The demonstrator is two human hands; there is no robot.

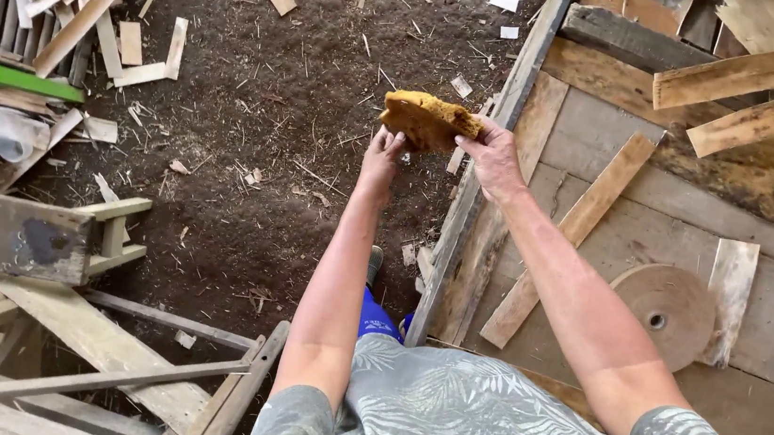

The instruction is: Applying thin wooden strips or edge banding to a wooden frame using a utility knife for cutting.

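Both hands hold one ragged yellow-brown chunk (427, 119), rough and spongy-looking, up over the dirt floor (274, 112), just left of the long grey beam (493, 152) that runs from the top of the view down toward the person. The left hand (382, 154) comes at the chunk from below, its fingers bent up against the lower left edge; how tightly they close cannot be told from here. The right hand (492, 157) grips the chunk's right end, thumb on top and fingers curled underneath, closed on it. The chunk's right end overlaps the beam in the view, while most of it hangs over the dirt. Right of the beam lies a platform of weathered boards (691, 204), and on it, counted: one narrow plank (575, 231) lying at a slant, one round wooden disc (663, 313) with a hole in its middle, and one short pale board (729, 298) touching the disc's right side. Further up, right of the beam, is a heap of rough planks (760, 78); their number cannot be counted. Left of the beam, across the dirt, one green strip (8, 75) lies among scattered offcuts, and below it stands one small wooden frame (111, 234). One shoe (373, 265) shows just left of the beam's lower end.
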